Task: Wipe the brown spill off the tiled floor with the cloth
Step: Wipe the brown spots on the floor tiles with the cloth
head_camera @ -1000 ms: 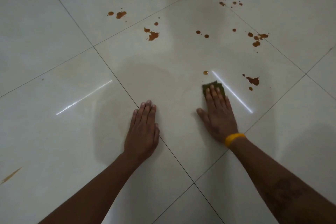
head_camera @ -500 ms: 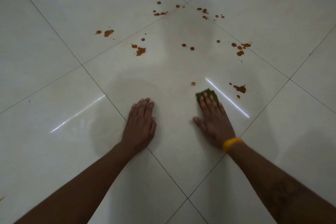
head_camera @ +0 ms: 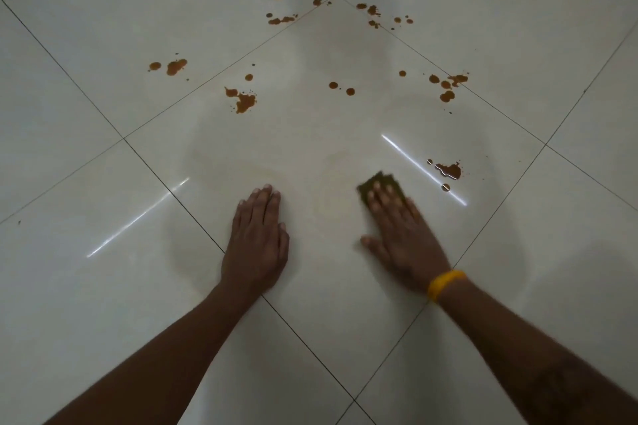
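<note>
**Inspector:** State the position of both hands.

**Assistant:** The left hand (head_camera: 257, 241) lies palm down on the tiled floor (head_camera: 103, 304), fingers straight and close together, holding nothing. Its heel sits on a grout line. The right hand (head_camera: 402, 238) is also flat, fingers extended and thumb out to the side, pressing the cloth (head_camera: 371, 183) against the tile. A yellow wristband (head_camera: 443, 285) circles that wrist.

**Inspector:** And the cloth itself?

**Assistant:** Dark olive, small, mostly covered by the fingers; only its far edge and left corner show beyond the fingertips. The right hand and cloth are slightly blurred.

**Inspector:** Where is the brown spill?

**Assistant:** Scattered in separate patches. The nearest puddle (head_camera: 448, 170) lies just to the right of the cloth, apart from it, with a small drop (head_camera: 445, 187) below it. Farther out: a splash (head_camera: 243, 101) left of centre, a pair of spots (head_camera: 341, 88) in the middle, a cluster (head_camera: 447, 84) on the right near a grout line, two blots (head_camera: 171, 66) on the left tile, and small flecks (head_camera: 281, 19) and more flecks (head_camera: 374, 14) near the far tile corner.

**Inspector:** Floor condition near the hands?

**Assistant:** Glossy pale tile, with faint dull smears between and ahead of the hands, and two bright light streaks reflected.
</note>
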